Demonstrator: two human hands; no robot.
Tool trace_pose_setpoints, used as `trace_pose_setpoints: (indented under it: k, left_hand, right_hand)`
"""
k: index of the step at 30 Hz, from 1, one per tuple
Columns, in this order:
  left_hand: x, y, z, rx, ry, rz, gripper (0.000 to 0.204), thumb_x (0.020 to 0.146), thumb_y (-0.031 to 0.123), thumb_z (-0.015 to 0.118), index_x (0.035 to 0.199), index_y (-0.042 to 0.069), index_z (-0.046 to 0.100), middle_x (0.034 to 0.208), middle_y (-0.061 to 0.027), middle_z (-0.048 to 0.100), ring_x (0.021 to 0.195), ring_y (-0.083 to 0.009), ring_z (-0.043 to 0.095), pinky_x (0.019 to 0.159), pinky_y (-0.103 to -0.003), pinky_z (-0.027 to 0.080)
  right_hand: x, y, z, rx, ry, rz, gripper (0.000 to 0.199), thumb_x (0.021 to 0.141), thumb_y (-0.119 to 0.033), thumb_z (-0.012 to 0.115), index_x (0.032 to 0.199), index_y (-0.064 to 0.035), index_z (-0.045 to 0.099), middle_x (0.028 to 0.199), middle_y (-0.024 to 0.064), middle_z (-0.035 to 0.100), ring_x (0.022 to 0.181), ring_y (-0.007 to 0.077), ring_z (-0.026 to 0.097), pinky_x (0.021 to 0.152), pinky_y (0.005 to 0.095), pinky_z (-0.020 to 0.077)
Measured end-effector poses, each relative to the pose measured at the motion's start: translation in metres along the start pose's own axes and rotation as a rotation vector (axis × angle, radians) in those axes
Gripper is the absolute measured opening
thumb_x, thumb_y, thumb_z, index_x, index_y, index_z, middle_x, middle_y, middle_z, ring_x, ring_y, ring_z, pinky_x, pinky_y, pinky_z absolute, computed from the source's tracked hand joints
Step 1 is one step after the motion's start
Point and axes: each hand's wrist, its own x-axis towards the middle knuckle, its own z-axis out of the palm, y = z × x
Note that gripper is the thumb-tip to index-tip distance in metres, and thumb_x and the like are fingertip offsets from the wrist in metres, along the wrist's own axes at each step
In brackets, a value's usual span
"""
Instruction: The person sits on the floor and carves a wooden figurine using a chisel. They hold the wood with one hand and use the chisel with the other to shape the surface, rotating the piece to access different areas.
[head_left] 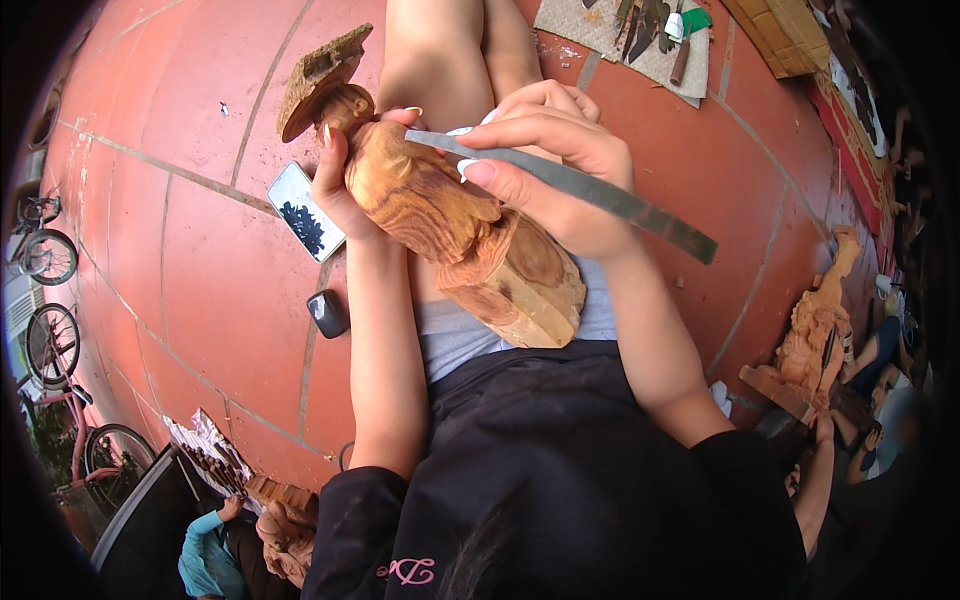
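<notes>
A carved wooden figure (420, 195) with a broad, rough-topped hat lies tilted across my lap, its blocky base toward my waist. My left hand (345, 190) is closed round its shoulder, just below the hat, with a thumb and fingertips showing on either side. Between the thumb and fingers of my right hand (570, 175) is a long, flat grey metal blade (625, 205). The blade's narrow tip is at the figure's upper body, close to my left fingertips, and its wider end sticks out past my right wrist. Whether the tip touches the wood I cannot tell.
On the red tiled floor left of me lie a phone (305, 212) and a small black case (328, 314). A mat (580, 30) with several hand tools is ahead, beside a cardboard box (780, 35). People with larger wood carvings (815, 335) sit to either side; bicycles (55, 340) stand far left.
</notes>
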Motion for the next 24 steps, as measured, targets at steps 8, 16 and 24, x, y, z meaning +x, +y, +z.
trace_pose_setpoints:
  k: [8,16,24]
  left_hand:
    - [0.003,0.001,-0.013,0.086,-0.075,-0.032,0.075,0.091,0.06,0.044,0.103,-0.012,0.062,0.096,-0.0184,0.06,0.089,-0.0302,0.061,0.084,-0.039,0.052]
    - [0.004,-0.002,-0.007,0.032,-0.007,0.012,0.068,0.094,0.05,0.042,0.107,-0.015,0.06,0.089,-0.0253,0.068,0.08,-0.0367,0.068,0.076,-0.043,0.056]
    - [0.002,-0.001,-0.003,0.053,-0.012,0.0,0.068,0.094,0.05,0.042,0.106,-0.014,0.06,0.092,-0.0242,0.067,0.081,-0.0345,0.068,0.075,-0.042,0.057]
  right_hand:
    - [-0.002,-0.003,0.012,-0.144,-0.003,-0.1,0.012,0.074,-0.011,0.076,0.086,-0.0119,0.075,0.079,-0.0024,0.065,0.088,0.0108,0.058,0.099,0.037,0.0255]
    - [-0.002,-0.005,0.013,-0.151,0.049,-0.125,0.012,0.072,-0.008,0.075,0.083,-0.0122,0.075,0.077,-0.0028,0.067,0.088,0.0128,0.059,0.098,0.0375,0.0267]
    - [-0.004,-0.008,0.008,-0.191,0.023,-0.106,0.012,0.074,-0.01,0.076,0.085,-0.0126,0.075,0.078,-0.0027,0.068,0.089,0.0124,0.059,0.098,0.0374,0.0264]
